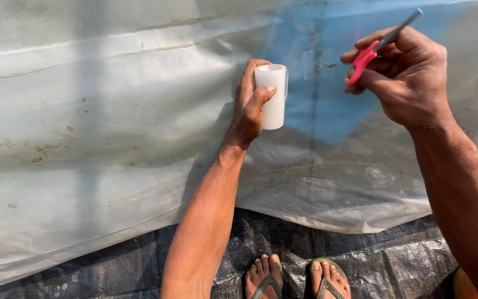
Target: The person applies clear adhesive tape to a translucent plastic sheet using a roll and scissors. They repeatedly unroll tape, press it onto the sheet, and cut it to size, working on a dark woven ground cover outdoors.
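**Tape roll and scissors held at plastic sheet**

Left hand [252, 105]: fingers wrapped around a white tape roll [273, 95], thumb pressed on its side, roll upright against the translucent plastic sheet [100, 127]. Right hand [408, 75], up and to the right: fingers closed through the red handles of the scissors [382, 44], blades shut, pointing away. Patches already dot the sheet below. Judged step: readying a strip; cutting calls for tape pulled free. Sandalled feet [297, 279] on black ground cloth [383, 260].

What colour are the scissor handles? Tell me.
Red-pink, on the scissors in the right hand; the head view shows it.
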